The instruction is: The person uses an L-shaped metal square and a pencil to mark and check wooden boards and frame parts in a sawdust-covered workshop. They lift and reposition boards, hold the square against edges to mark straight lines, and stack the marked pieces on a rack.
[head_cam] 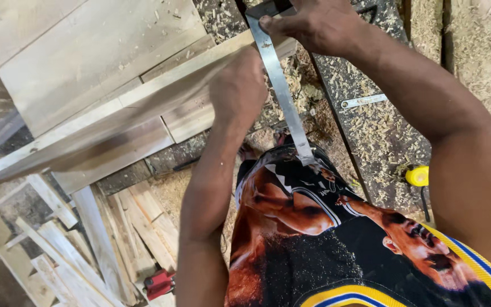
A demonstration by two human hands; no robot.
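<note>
left hand [237,91] closed over the near edge of a long pale board [115,122] lying aslant across the workbench [370,131]. right hand [313,25] pinches the top of a flat metal square [282,94], fingers curled tight, blade laid across the board toward the body. board looks stiff, light enough, rough; best gripped at its edges. square thin, rigid, smooth, may slip. shavings all over.

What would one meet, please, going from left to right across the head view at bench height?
Long wooden plank → left hand on the plank → metal square blade → right hand gripping its top → small wrench among the shavings → yellow tape measure.
</note>
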